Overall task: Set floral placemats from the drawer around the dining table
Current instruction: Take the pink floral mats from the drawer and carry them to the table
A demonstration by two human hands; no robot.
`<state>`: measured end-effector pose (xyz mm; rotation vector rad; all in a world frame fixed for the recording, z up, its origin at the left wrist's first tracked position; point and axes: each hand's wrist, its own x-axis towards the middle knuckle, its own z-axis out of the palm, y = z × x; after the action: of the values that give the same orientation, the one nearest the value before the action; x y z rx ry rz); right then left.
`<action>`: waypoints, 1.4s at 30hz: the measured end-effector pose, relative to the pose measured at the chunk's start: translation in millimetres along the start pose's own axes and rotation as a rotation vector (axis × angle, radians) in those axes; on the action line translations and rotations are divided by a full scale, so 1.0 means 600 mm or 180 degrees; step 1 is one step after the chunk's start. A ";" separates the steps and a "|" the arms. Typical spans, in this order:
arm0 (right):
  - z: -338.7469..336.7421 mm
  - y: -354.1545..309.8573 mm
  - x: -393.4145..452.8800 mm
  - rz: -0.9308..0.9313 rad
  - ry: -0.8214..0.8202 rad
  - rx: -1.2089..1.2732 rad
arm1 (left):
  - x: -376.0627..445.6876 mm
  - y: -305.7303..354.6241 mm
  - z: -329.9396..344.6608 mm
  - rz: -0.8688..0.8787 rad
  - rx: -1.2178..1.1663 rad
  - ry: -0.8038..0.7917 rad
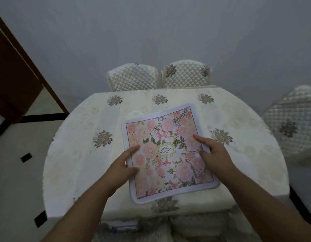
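Note:
A pink floral placemat (166, 140) with a white border and an oval emblem in its middle lies flat on the dining table (78, 154), slightly turned, near the front edge. My left hand (122, 165) rests on the placemat's left edge, fingers extended, thumb lying over the mat. My right hand (211, 152) lies on the mat's right side with straight fingers pressing down. Neither hand curls round the mat.
The table wears a cream cloth with grey flower motifs. Two quilted chairs (158, 77) stand at the far side and another chair (290, 119) at the right. A dark wooden door frame (20, 67) is at the left. A cushioned seat sits below the near edge.

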<state>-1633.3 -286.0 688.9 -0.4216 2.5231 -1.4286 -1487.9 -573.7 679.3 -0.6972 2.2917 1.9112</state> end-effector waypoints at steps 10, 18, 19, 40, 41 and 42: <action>0.025 0.099 0.234 -0.0093 -0.0051 -0.0215 | 0.215 -0.004 0.034 0.0169 0.0454 0.0764; 0.055 0.204 0.360 0.0174 -0.0262 -0.0681 | 0.384 -0.055 0.034 0.0062 0.1072 0.0471; 0.062 0.233 0.357 0.0370 -0.0442 -0.0790 | 0.394 -0.083 0.040 -0.0098 0.1366 0.0288; 0.127 0.455 0.256 -0.0537 -0.0008 -0.1581 | 0.379 -0.300 0.087 0.0604 0.2438 0.0984; 0.128 0.455 0.255 -0.0547 0.0021 -0.1618 | 0.379 -0.302 0.087 0.0611 0.2482 0.0988; 0.130 0.454 0.253 -0.0548 0.0051 -0.1659 | 0.380 -0.304 0.087 0.0634 0.2537 0.1008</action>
<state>-1789.4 -267.9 408.5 -0.7271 2.9147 -0.7970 -1632.7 -612.5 423.3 -0.6966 3.0690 0.7942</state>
